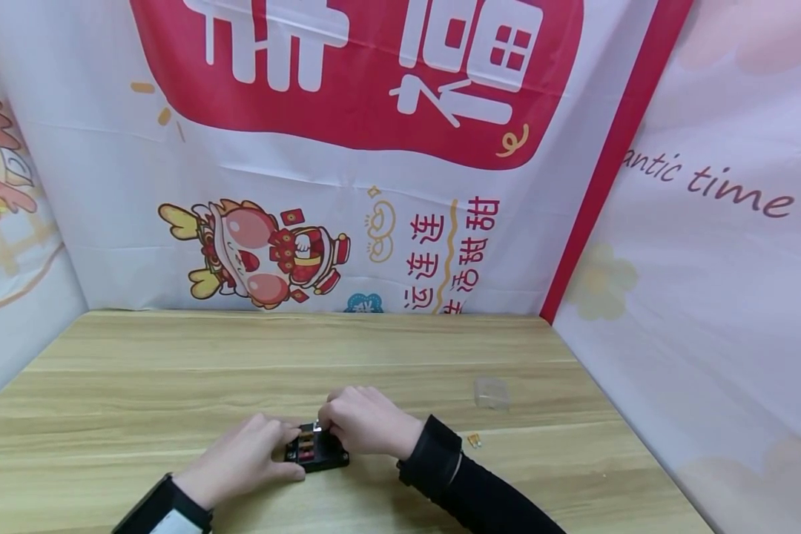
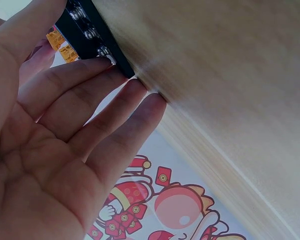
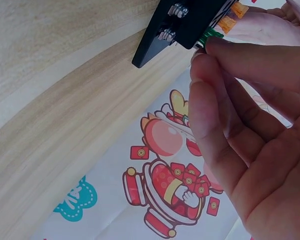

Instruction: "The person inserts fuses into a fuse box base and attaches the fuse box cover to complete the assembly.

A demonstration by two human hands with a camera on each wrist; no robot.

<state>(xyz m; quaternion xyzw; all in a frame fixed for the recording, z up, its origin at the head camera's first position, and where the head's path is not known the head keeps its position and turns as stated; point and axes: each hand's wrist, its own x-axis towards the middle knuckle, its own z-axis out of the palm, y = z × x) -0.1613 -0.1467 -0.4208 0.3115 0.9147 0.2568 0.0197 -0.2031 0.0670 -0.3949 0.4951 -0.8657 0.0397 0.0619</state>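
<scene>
A small black fuse block with screw terminals along its side lies on the wooden table. My left hand holds it at its left end, thumb on the near side and fingers along the far side. Orange blade fuses stand in the block, and a red one shows beside them in the head view. With thumb and forefinger, my right hand pinches a green blade fuse at the block's top. The fingertips partly cover this fuse.
On the table, to the right of my right hand, lie a loose orange blade fuse and, farther back, a clear plastic case. A printed cloth hangs at the table's back edge.
</scene>
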